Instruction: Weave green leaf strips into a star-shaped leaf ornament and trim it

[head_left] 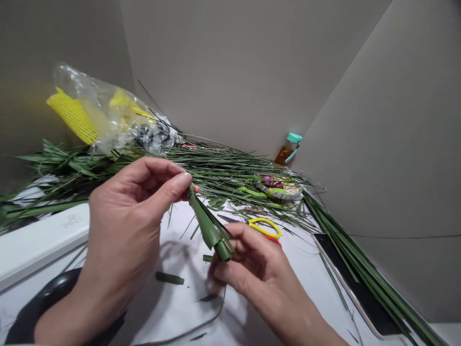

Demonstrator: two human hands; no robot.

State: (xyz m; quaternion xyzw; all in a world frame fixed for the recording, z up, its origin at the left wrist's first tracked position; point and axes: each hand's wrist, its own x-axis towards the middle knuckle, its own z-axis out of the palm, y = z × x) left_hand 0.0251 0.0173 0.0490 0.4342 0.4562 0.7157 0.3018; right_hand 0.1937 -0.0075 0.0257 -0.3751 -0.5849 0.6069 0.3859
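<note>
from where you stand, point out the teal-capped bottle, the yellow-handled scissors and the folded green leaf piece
teal-capped bottle (284, 154), head view, on its amber body
yellow-handled scissors (276, 233), head view, on the yellow handle
folded green leaf piece (204, 222), head view, on its smooth side

Walls: plain grey panels (230, 72), which we are seeing rise behind and beside the table; corner seams running upward at left and right. Table (180, 307): white surface, meeting the panels. Light: soft, dimming toward the left, where we are noticing a faint yellowish tint.
</note>
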